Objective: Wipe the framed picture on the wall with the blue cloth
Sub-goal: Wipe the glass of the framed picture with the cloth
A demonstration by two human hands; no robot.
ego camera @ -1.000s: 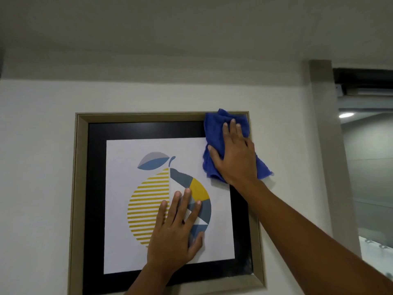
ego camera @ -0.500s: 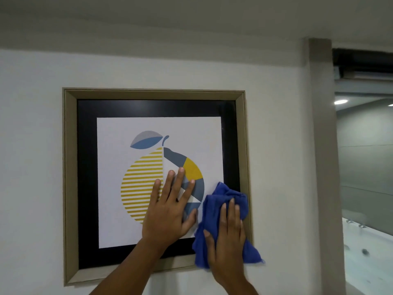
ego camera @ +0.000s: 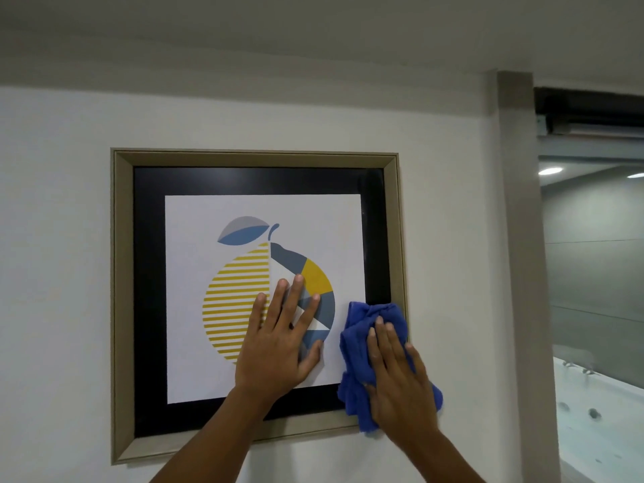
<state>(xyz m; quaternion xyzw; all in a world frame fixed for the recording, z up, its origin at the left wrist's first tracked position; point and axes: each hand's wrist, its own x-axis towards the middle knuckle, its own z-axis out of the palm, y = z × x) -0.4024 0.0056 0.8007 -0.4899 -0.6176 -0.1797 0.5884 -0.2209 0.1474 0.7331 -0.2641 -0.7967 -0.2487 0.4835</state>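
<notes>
A framed picture (ego camera: 123, 308) hangs on the white wall; it has a beige frame, a black mat and a print of a yellow and blue fruit. My left hand (ego camera: 278, 346) lies flat on the glass over the lower part of the fruit, fingers spread. My right hand (ego camera: 397, 378) presses the crumpled blue cloth (ego camera: 359, 343) against the picture's lower right corner, covering the frame's right edge there. The cloth sticks out above and to both sides of the hand.
A grey pillar (ego camera: 522, 273) runs down the wall to the right of the picture. Beyond it is an opening into a room with a white tub (ego camera: 599, 413) and ceiling lights. The ceiling is close above.
My right hand has swept the cloth from the picture's top right corner down to the lower right corner. The left hand has stayed flat on the glass.
</notes>
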